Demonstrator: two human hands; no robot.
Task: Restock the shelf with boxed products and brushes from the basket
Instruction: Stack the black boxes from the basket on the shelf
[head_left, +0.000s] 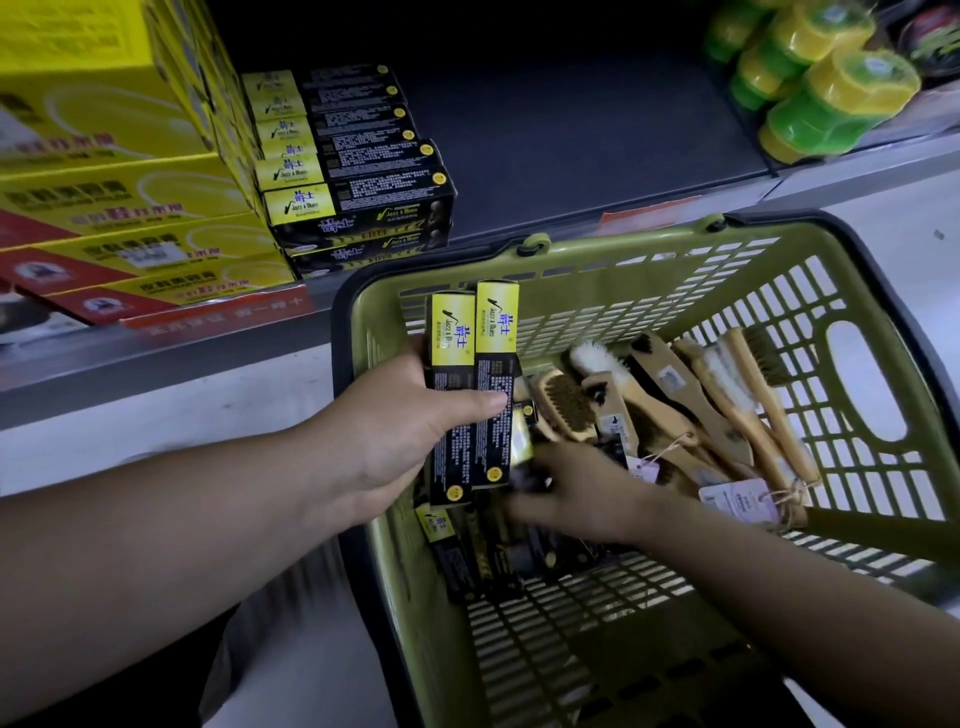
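1. First, the dark shelf (571, 156) runs across the far side, with a bare stretch in its middle.
2. Next, an olive-green shopping basket (613, 260) with a dark rim sits near and right, just in front of the shelf edge.
3. Large yellow cartons (104, 156) are stacked at the shelf's far left.
4. Beside them, to their right, stands a stack of black-and-yellow boxes (358, 171).
5. Green-and-yellow tubs (831, 98) crowd the shelf's far right.
6. The left hand (395, 431) grips two boxed products (470, 395) side by side over the basket's left wall, thumb curled across their fronts and yellow ends pointing toward the shelf.
7. The right hand (576, 493) reaches into the basket and is blurred; whether its fingers hold anything cannot be told.
8. Wooden brushes (701, 410) lie piled in the basket's right half, with paper tags (737, 501) tied on.
9. More loose boxes (457, 551) lie on the basket floor under the hands.
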